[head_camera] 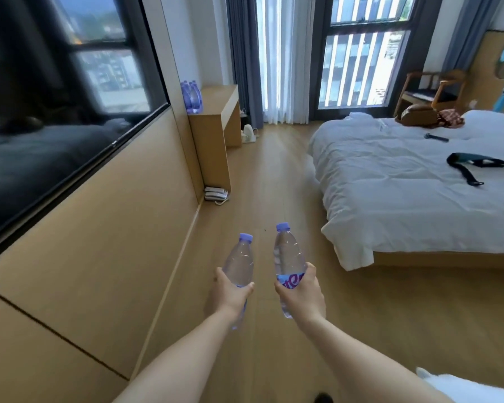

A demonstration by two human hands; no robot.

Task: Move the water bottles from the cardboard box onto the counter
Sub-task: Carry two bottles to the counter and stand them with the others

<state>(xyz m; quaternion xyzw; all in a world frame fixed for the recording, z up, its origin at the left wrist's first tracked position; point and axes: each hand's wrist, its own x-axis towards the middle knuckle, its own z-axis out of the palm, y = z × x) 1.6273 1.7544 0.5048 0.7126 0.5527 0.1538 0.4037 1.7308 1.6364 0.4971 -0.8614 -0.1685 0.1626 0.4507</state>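
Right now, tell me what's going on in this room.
A person stands on the wooden floor beside the bed, carrying two water bottles. The left hand grips one bottle; the right hand grips the other bottle. Ahead, several bottles already stand on the counter by the window. No cardboard box is in view.

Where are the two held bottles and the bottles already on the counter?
left-hand bottle (pixel 239 263), head view, clear body above the fingers
right-hand bottle (pixel 288 254), head view, clear upper body
bottles on the counter (pixel 192 96), head view, middle of the cluster
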